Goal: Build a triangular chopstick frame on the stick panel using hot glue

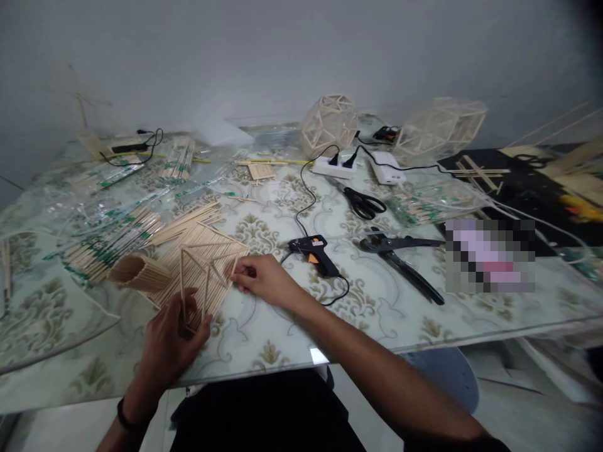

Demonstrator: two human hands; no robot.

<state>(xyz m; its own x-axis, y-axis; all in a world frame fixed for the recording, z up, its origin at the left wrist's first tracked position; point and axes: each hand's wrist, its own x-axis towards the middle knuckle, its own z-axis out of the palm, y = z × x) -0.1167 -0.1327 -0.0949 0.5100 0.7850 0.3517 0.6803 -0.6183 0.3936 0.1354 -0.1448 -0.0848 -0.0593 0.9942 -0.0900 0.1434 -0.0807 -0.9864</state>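
Observation:
A small angular frame of thin wooden sticks (206, 292) stands over a flat panel of sticks laid side by side (164, 254). My left hand (164, 345) is closed around the frame's near end, with thumb and fingers on either side of it. At the frame's far right corner, my right hand (266, 279) pinches a short stick by the panel's edge; its fingertips partly hide the spot. Left of the frame, a tube made of sticks (153, 274) lies tipped on the panel. A black hot glue gun (318, 252) rests just right of my right hand.
Pliers (400, 263) and black scissors (360, 201) lie to the right. Behind them is a white power strip (334, 166) with cables. Stick polyhedra (330, 125) stand at the back. Wrapped stick bundles (120, 242) and loose sticks (188, 220) lie on the left.

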